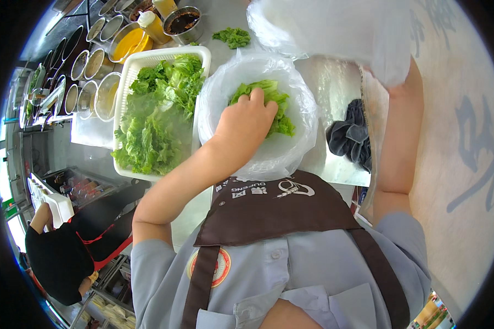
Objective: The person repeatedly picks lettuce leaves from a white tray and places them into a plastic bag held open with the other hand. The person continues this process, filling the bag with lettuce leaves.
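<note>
My left hand reaches into a round bowl lined with a clear plastic bag. Its fingers are curled onto green lettuce leaves lying inside. Above and to the right, my right forearm stretches forward. A sheet of translucent white plastic covers my right hand, so its fingers cannot be made out. Left of the bowl, a white plastic basket is heaped with lettuce.
One loose lettuce piece lies beyond the bowl. A metal pot of dark sauce, squeeze bottles and several containers stand at the far left. A dark cloth lies right. A person in black works lower left.
</note>
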### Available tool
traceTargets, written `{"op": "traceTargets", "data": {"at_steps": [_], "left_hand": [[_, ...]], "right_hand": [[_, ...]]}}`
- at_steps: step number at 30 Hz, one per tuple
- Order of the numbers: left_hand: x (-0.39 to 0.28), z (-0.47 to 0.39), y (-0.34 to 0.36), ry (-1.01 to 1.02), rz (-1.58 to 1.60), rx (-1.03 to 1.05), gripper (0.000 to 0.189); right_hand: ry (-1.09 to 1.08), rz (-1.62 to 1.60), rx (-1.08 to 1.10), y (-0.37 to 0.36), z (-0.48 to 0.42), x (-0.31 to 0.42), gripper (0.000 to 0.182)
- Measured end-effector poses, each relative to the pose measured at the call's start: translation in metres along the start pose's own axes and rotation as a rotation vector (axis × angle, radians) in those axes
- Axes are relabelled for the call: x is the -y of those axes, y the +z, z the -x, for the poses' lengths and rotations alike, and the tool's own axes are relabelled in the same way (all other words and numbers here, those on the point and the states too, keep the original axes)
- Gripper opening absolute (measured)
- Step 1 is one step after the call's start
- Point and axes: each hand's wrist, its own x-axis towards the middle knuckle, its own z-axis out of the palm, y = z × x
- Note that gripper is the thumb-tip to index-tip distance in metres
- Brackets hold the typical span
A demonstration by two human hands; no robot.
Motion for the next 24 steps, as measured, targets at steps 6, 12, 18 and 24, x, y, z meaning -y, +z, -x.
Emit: {"op": "traceTargets", "data": {"at_steps": [6, 12, 18, 24], "left_hand": [[0.058, 0.086, -0.071, -0.031, 0.536, -0.347, 0.033], [0.037, 0.063, -0.05, -0.049, 0.724, -0.901, 0.037], [0.032, 0.021, 0.012, -0.095, 1.19, -0.709, 0.057], [0.039, 0.024, 0.027, -0.05, 1.303, -0.759, 0.052]], "right_hand": [[0.118, 0.371, 0.125, 0.047, 0.067, -0.013, 0.033], [-0.192, 0.989, -0.057, 0.088, 0.078, -0.043, 0.03], [-0.282, 0.924, -0.126, 0.077, 0.07, -0.073, 0.028], [-0.375, 1.038, -0.144, 0.086, 0.082, -0.063, 0.026]]}}
